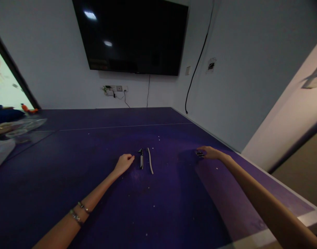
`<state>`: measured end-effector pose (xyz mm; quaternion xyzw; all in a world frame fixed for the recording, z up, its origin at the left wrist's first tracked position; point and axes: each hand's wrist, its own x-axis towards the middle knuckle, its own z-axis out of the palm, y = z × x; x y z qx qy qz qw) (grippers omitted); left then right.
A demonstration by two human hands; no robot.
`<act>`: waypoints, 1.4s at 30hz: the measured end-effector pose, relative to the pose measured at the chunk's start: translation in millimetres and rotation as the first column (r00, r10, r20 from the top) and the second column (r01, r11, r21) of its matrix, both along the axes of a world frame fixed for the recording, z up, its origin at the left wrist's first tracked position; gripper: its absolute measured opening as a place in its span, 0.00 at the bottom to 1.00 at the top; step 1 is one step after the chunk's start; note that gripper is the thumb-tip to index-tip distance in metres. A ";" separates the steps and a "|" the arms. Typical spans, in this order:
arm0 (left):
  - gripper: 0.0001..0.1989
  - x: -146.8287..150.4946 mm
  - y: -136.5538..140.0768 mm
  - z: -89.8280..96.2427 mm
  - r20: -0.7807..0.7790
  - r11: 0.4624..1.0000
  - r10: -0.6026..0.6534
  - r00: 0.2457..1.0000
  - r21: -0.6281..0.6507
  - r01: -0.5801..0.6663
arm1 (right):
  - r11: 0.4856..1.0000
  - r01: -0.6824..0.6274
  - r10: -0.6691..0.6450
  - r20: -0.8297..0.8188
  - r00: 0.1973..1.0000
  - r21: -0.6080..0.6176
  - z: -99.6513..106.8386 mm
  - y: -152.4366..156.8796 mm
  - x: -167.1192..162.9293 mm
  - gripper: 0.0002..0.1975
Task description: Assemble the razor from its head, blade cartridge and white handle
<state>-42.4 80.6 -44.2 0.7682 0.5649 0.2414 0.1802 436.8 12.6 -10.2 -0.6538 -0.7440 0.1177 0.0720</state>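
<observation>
My left hand [124, 164] rests on the purple tabletop with its fingers curled in and nothing showing in them. Just to its right lies a razor [141, 160] with a dark head and a grey and black handle, apart from the hand. Beside the razor is a slim, pale, slightly curved stick [150, 162]; its kind is unclear. Farther right, my right hand [210, 152] reaches out near the wall side, its fingers closed on a small dark flat object [199, 154] at the table surface. The fingers partly cover that object, and its details are too small to tell.
The purple table [96, 204] meets the wall at the back and right. Plastic bags [26, 125] and an orange item [28, 109] lie at the far left. A television [137, 38] hangs above sockets [116, 88], and a black cable [197, 65] dangles at the right.
</observation>
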 end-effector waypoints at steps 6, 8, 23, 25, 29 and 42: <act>0.18 -3.8 -2.9 -4.0 0.061 1.000 -0.014 0.998 -0.015 0.015 | 0.999 -0.044 0.044 0.020 0.999 -0.014 -10.2 14.2 7.8 0.20; 0.18 -4.6 -2.2 -6.4 0.103 1.000 -0.013 0.995 -0.012 0.014 | 0.999 -0.043 0.043 0.031 0.999 -0.005 -15.3 19.1 11.3 0.22; 0.18 -6.4 -4.8 -16.6 0.219 0.997 0.028 0.975 0.063 -0.043 | 0.973 -0.210 0.228 -0.239 0.944 0.099 -20.2 50.8 -135.1 0.33; 0.18 -5.5 -7.1 -16.6 0.221 0.996 0.029 0.975 0.077 -0.047 | 0.962 -0.248 0.269 -0.264 0.926 0.112 -20.1 52.8 -157.1 0.33; 0.18 -4.4 -9.1 -17.3 0.227 0.995 0.027 0.973 0.087 -0.048 | 0.944 -0.305 0.328 -0.268 0.906 0.124 -18.3 54.9 -187.1 0.31; 0.17 -3.9 -8.4 -19.2 0.253 0.997 0.017 0.967 0.071 -0.036 | 0.918 -0.371 0.393 -0.201 0.897 0.139 -15.5 61.3 -205.5 0.30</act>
